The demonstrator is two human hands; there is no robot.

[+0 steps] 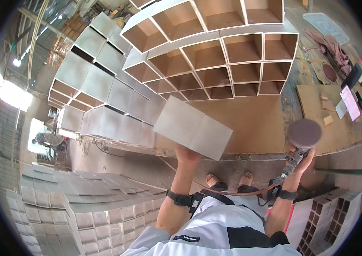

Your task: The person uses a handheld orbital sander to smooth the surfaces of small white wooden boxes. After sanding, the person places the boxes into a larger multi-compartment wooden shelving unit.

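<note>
My left hand (187, 155) grips the near edge of a pale grey-white box (191, 128) with a seam across its upper face. The box is tilted over the brown tabletop board, and most of my left fingers are hidden beneath it. In my right hand (306, 161) is an air sander (295, 157), fingers wrapped round its body. Its round dark purple-brown pad (305, 133) faces up, apart from the box. From the sander, a brown hose (249, 194) runs across in front of my waist.
Stacked white-edged boxes with brown compartments (208, 55) stand at the back of the bench. More grey boxes (97, 85) are piled at left, others on the floor (108, 217). At right lie a board (313, 102), small wood blocks (327, 120), a pink-and-white card (350, 103) and a cloth (332, 47).
</note>
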